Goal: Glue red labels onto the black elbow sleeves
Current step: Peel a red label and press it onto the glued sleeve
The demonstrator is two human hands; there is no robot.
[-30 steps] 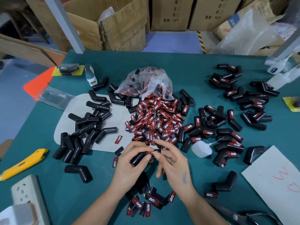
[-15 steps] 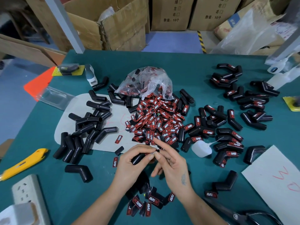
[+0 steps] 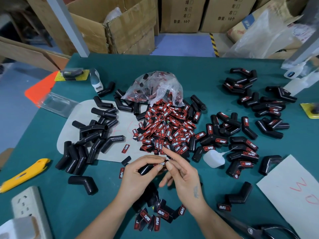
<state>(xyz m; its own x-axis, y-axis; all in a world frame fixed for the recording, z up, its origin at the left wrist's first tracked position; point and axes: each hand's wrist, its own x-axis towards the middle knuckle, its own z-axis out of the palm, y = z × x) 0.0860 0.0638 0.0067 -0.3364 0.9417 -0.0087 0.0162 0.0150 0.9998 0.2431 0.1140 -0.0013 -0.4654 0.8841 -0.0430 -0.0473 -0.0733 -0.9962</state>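
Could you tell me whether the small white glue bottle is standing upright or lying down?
Lying down: the glue bottle rests on its side on the table, nozzle pointing right.

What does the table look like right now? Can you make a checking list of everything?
Surface: green table, partly covered by a white sheet.
Job's things: red labels heaped mid-table, spilling from a clear bag; bare sleeves on the left; labelled sleeves on the right; glue bottle lying beside them.
Clutter: yellow knife, scissors, paper with red marks.
Grippers: left hand holds a sleeve; right hand pinches a label onto its end.
Cables: nothing seen; a power strip sits at the near left.
Surroundings: cardboard boxes behind the table.
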